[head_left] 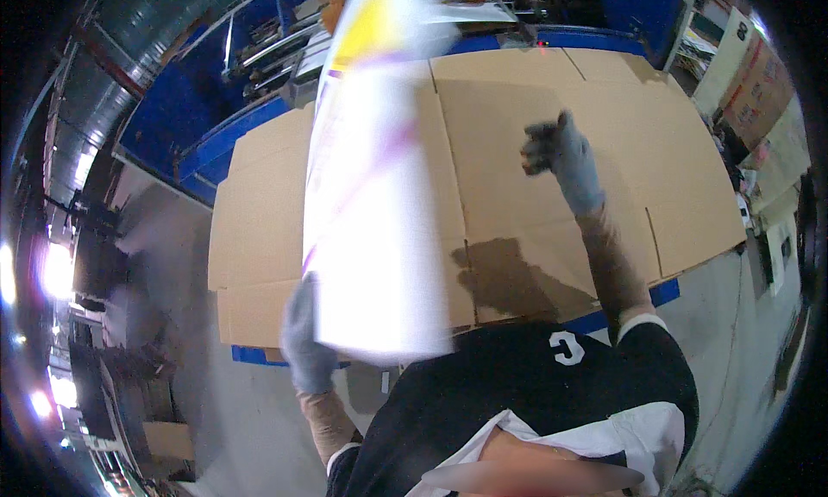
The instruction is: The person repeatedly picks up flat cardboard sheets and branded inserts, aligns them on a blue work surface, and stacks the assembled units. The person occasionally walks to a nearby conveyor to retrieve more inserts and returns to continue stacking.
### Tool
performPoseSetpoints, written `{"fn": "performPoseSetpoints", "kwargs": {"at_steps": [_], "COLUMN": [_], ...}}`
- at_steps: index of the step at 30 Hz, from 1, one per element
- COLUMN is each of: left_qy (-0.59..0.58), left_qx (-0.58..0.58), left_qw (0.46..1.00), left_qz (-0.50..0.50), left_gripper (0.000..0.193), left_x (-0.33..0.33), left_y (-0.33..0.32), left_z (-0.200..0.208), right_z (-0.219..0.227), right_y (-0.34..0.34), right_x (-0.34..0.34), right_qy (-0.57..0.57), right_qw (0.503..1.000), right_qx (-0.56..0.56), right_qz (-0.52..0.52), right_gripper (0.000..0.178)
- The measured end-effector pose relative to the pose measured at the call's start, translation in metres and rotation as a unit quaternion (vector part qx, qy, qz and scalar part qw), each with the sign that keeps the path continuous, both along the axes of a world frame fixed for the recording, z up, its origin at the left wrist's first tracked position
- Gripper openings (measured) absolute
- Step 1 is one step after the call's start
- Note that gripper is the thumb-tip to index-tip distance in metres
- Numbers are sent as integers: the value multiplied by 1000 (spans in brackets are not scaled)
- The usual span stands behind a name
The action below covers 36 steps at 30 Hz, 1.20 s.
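Observation:
A large white sheet (pixel 379 229) with yellow and purple print stands up before me, smeared by motion. I cannot tell whether it is one sheet or several together. At its lower left edge is my left hand (pixel 308 337) in a grey glove, closed on the sheet, its fingers partly hidden. My right hand (pixel 559 152), also gloved in grey with dark fingertips, is raised above the flat brown cardboard (pixel 526 186) on the right. Its thumb and fingers are apart, with nothing in them.
Behind the cardboard stands a blue machine (pixel 233 143) with metal rollers and bars. Blue edges (pixel 664 292) show under the cardboard's near side. Stacked boxes (pixel 759 96) and boards line the right side. Grey floor (pixel 250 428) lies to the left, with a small carton (pixel 168 441).

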<state>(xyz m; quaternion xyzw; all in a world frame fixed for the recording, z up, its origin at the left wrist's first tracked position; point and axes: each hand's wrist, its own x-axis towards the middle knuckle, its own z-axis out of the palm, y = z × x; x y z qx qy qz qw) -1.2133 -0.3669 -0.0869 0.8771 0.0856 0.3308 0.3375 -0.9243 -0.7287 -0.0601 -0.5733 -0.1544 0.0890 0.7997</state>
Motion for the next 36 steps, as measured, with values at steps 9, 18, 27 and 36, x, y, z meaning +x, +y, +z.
{"fn": "performPoseSetpoints", "kwargs": {"at_steps": [9, 18, 27, 36], "left_qy": [95, -1, -174, -33], "left_qx": [211, 241, 316, 387], "left_qw": [970, 967, 928, 917], "left_qz": [-79, -79, 96, 96], "left_gripper": [49, 35, 21, 32], "left_x": [43, 60, 75, 34], "left_y": [-55, -85, 57, 90], "left_z": [-11, 31, 92, 32], "right_z": [56, -7, -123, -92], "right_y": [51, 30, -279, -243], "right_x": [59, 39, -111, -167], "right_qy": [71, 106, 9, 10], "right_qw": [981, 951, 578, 838], "right_qx": [115, 217, -470, 79], "right_qz": [141, 192, -667, -539], "right_gripper": [41, 35, 39, 41]}}
